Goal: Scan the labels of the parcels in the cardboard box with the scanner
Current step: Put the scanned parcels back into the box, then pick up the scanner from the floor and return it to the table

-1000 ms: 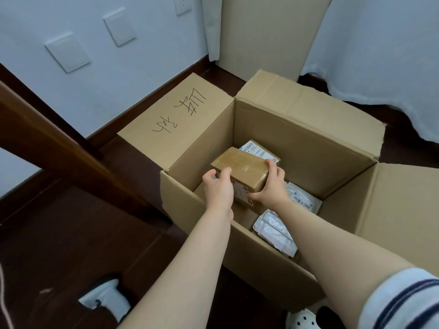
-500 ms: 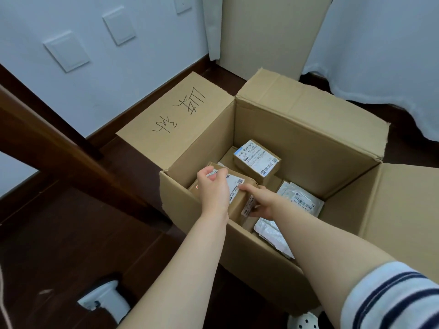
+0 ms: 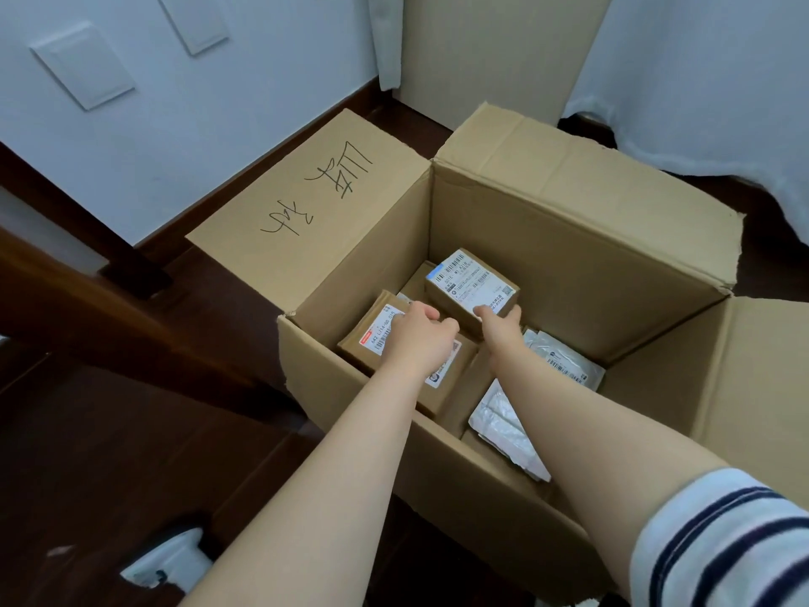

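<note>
Cardboard box [image 3: 569,265]: right hand [image 3: 499,327] grips labelled parcel [image 3: 470,282].

A pale bluish-white wall [image 3: 245,102] fills the upper left. It carries two blank white plates, one [image 3: 81,65] set lower and another [image 3: 186,19] up near the top edge (switches or covers, too plain to tell). A dark wooden skirting board [image 3: 271,162] runs along its foot and meets a dark wooden floor [image 3: 109,453]. A thick dark wooden rail [image 3: 87,313] slants across the left side. At the back stands a tall beige panel [image 3: 494,50], with a narrow white curtain strip [image 3: 389,37] just beside it. A wide white curtain [image 3: 700,81] hangs at the upper right, its hem at the floor. The light is soft and even.
</note>
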